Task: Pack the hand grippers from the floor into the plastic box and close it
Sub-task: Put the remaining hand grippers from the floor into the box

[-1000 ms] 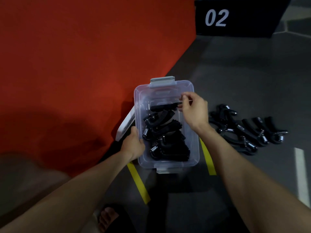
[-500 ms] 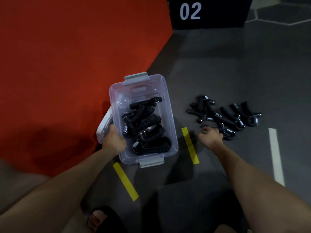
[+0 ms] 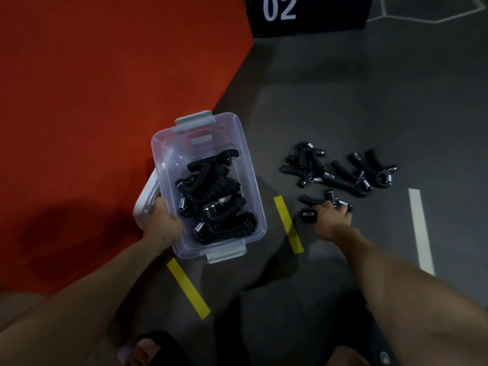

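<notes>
Clear plastic box (image 3: 208,186): open on grey floor (image 3: 343,101), against the red mat (image 3: 105,88); several black hand grippers (image 3: 215,196) piled inside.
Left hand (image 3: 163,223): fingers curled over the box's near-left rim, gripping it; white lid (image 3: 145,202) propped just outside that hand.
Right hand (image 3: 333,220): well right of the box, fingers closed round one hand gripper (image 3: 311,207) on the floor.
Loose pile (image 3: 340,170): more grippers just beyond the right hand, tangled, touching.
Yellow tape strip (image 3: 287,224): between the two hands.
Black sign (image 3: 306,14): "02", far beyond both hands.
</notes>
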